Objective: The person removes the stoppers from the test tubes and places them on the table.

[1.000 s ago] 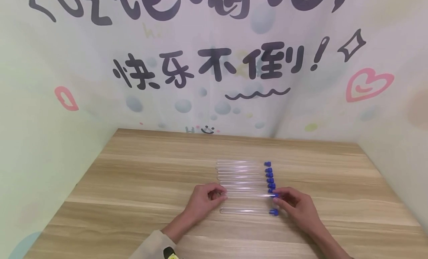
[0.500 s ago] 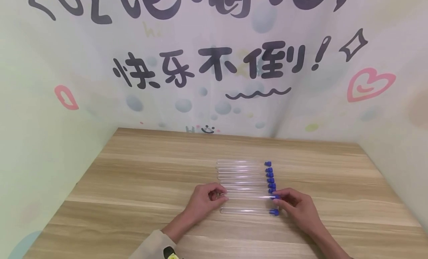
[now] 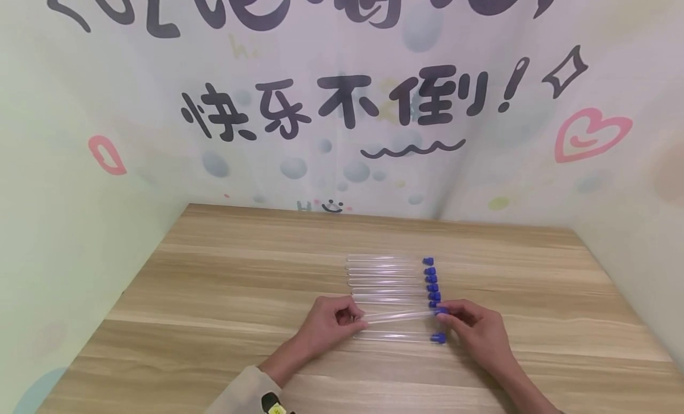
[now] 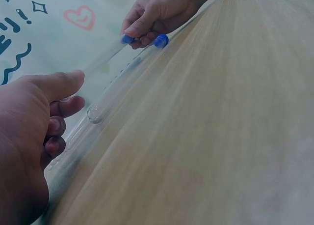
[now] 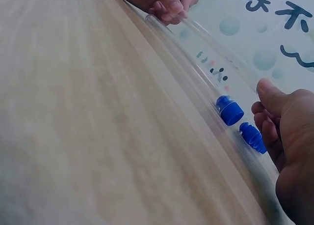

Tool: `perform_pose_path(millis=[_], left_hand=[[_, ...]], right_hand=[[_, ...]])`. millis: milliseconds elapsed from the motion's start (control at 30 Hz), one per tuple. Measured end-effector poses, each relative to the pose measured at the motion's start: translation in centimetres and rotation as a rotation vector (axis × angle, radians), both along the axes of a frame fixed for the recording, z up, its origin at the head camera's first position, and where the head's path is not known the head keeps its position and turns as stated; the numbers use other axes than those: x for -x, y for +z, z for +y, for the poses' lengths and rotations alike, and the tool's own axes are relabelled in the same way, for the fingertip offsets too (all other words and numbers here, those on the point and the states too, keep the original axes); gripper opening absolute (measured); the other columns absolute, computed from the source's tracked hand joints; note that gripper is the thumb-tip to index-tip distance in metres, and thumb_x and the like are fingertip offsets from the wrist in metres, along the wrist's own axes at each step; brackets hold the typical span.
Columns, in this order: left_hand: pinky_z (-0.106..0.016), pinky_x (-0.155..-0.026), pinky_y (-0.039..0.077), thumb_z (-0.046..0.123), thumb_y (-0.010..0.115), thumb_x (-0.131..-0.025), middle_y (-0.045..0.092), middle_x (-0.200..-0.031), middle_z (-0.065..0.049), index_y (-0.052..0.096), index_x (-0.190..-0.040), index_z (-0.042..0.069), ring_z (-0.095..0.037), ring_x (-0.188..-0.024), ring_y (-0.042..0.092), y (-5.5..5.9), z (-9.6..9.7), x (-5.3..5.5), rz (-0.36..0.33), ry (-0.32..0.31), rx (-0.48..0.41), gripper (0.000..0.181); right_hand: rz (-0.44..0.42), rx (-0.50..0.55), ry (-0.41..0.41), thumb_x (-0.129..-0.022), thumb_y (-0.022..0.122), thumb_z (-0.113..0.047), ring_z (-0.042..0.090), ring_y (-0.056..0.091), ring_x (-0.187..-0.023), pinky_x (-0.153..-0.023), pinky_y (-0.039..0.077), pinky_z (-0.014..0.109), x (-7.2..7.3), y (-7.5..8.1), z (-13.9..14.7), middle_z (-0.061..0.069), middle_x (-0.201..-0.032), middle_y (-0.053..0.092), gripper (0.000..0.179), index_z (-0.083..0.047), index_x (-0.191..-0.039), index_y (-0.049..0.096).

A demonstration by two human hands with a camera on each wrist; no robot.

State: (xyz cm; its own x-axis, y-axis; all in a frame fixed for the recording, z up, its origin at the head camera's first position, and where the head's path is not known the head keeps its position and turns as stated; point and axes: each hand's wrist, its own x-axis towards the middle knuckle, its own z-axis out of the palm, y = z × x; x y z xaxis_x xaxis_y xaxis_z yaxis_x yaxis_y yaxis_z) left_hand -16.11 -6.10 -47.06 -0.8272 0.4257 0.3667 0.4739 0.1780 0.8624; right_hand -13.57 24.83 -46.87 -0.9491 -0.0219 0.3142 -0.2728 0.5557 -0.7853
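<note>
A clear test tube (image 3: 398,316) is stretched between my two hands, raised off the tabletop. My left hand (image 3: 330,324) pinches its rounded end between thumb and fingers. At the other end, my right hand (image 3: 478,332) pinches the blue stopper (image 4: 128,39), mostly covered by the fingertips in the head view. Nearer to me lies another test tube (image 3: 395,337) with a blue stopper (image 5: 230,111) in its mouth. Beyond the held one, several clear test tubes (image 3: 382,282) lie side by side, with blue stoppers (image 3: 430,279) lined up at their right ends.
The wood-grain table (image 3: 224,271) reaches back to a printed curtain (image 3: 288,57) with black lettering and pale dots. Pale walls (image 3: 69,224) stand on the left and right. A sleeve (image 3: 240,393) covers the left forearm.
Over the last half second my left hand has drawn the tube's rounded end slightly toward me, so the tube now slants. My right hand stays at the stopper, and the lying tubes have not moved.
</note>
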Motion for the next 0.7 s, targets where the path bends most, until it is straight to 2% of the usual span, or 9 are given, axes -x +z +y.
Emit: perform_pose_path(millis=[233,367,433,533,600,700], left_hand=[[-0.016,-0.048,0.031,0.004,0.079,-0.076,0.051,-0.060,0.001,0.068,-0.078,0.005,-0.002,-0.055,0.038,0.2,0.1,-0.2,0.041,-0.021,-0.013,0.011],[-0.016,-0.048,0.032,-0.003,0.078,-0.075,0.053,-0.059,-0.006,0.067,-0.077,-0.001,-0.003,-0.055,0.039,1.8,0.2,-0.9,0.066,-0.031,-0.021,0.012],[-0.017,-0.048,0.034,-0.004,0.077,-0.074,0.054,-0.060,-0.007,0.067,-0.077,-0.002,-0.003,-0.055,0.040,2.8,0.2,-1.3,0.072,-0.035,-0.021,0.012],[-0.018,-0.048,0.035,-0.005,0.077,-0.074,0.055,-0.061,-0.007,0.066,-0.077,-0.002,-0.003,-0.056,0.041,3.7,0.1,-1.6,0.080,-0.035,-0.020,0.012],[-0.018,-0.048,0.035,-0.004,0.076,-0.075,0.056,-0.062,-0.007,0.066,-0.077,-0.002,-0.003,-0.056,0.041,3.7,0.1,-1.6,0.068,-0.022,-0.011,0.011],[-0.017,-0.050,0.034,-0.003,0.076,-0.077,0.058,-0.064,-0.008,0.067,-0.079,-0.002,-0.005,-0.057,0.041,3.0,0.2,-1.3,0.021,0.017,0.001,0.009]], right_hand=[[-0.001,-0.022,-0.048,-0.075,0.081,-0.015,0.006,0.065,-0.073,-0.064,0.049,0.017,0.0,0.1,-0.1,-0.005,-0.083,0.072,0.021,-0.014,-0.096,0.074],[0.007,-0.030,-0.058,-0.076,0.081,-0.016,0.006,0.066,-0.072,-0.063,0.049,0.017,0.0,0.1,-0.1,-0.006,-0.082,0.071,0.019,-0.014,-0.094,0.075],[0.011,-0.029,-0.061,-0.076,0.081,-0.017,0.006,0.066,-0.072,-0.063,0.049,0.017,0.0,0.1,-0.1,-0.007,-0.081,0.071,0.019,-0.014,-0.093,0.075],[0.005,-0.016,-0.052,-0.076,0.081,-0.018,0.007,0.067,-0.073,-0.064,0.050,0.017,0.0,0.1,0.0,-0.008,-0.081,0.071,0.019,-0.014,-0.093,0.075],[-0.011,0.003,-0.045,-0.076,0.081,-0.018,0.008,0.067,-0.074,-0.065,0.051,0.018,0.0,0.1,0.1,-0.007,-0.082,0.072,0.020,-0.013,-0.094,0.074],[-0.046,0.036,-0.032,-0.077,0.080,-0.018,0.008,0.067,-0.076,-0.067,0.051,0.019,0.0,0.1,0.1,-0.005,-0.084,0.072,0.021,-0.012,-0.095,0.074]])
